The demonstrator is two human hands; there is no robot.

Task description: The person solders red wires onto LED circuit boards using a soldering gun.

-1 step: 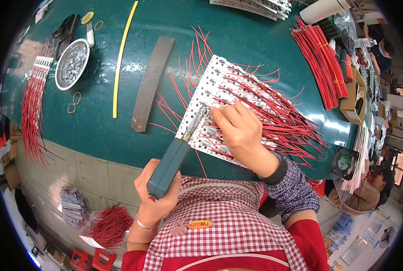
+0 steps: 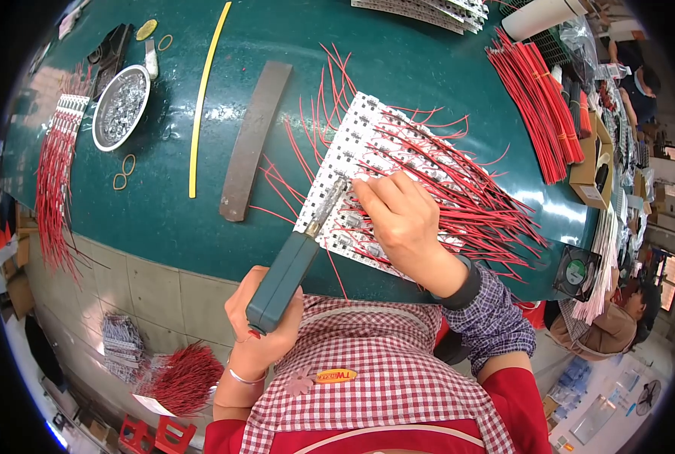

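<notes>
My left hand (image 2: 265, 321) is wrapped around a dark green hand tool (image 2: 283, 280). From its body a narrow metal and clear-looking tip slants up to a white circuit board panel (image 2: 356, 129). Small dark parts sit in rows on that panel, and many thin red wires (image 2: 489, 204) fan out from it, mostly to the right. Just right of the tool's tip, my right hand (image 2: 403, 219) rests over the panel with thumb and fingers pinched together. Whatever those fingertips hold, if anything, is too small to make out.
Left of the panel lie a dark flat metal bar (image 2: 255, 144) and a yellow strip (image 2: 207, 106). A bowl of small clear parts (image 2: 121, 108) stands farther left, beside another wired panel (image 2: 61, 151). Bundled red wires (image 2: 538, 110) lie at right, by a cardboard box (image 2: 591, 170).
</notes>
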